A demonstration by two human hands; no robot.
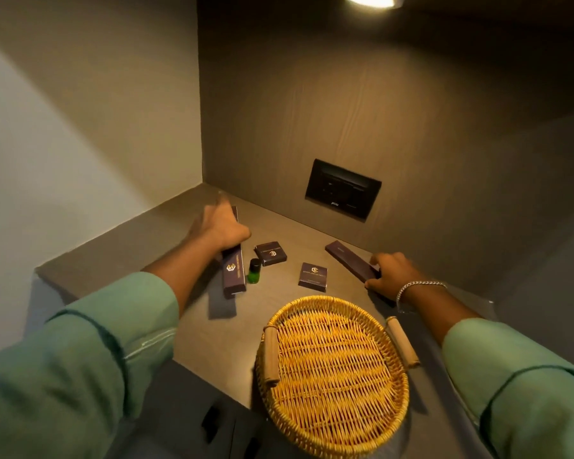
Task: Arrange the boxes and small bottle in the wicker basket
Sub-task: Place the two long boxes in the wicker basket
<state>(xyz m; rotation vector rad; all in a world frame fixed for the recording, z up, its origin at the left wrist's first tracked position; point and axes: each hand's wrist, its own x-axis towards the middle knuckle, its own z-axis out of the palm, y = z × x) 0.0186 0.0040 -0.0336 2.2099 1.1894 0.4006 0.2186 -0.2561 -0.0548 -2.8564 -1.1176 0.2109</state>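
Head view: our left hand [224, 226] grips one long box [233, 270], our right hand [390, 271] another long box [352, 265]; we should lay them flat, side by side, in the empty wicker basket [337, 422].

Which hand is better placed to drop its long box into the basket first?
Probably the right hand: its long box lies closer to the wicker basket than the left hand.

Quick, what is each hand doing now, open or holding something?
Left hand: closed on a long dark box, lifted off the counter.
Right hand: closed on the other long dark box.
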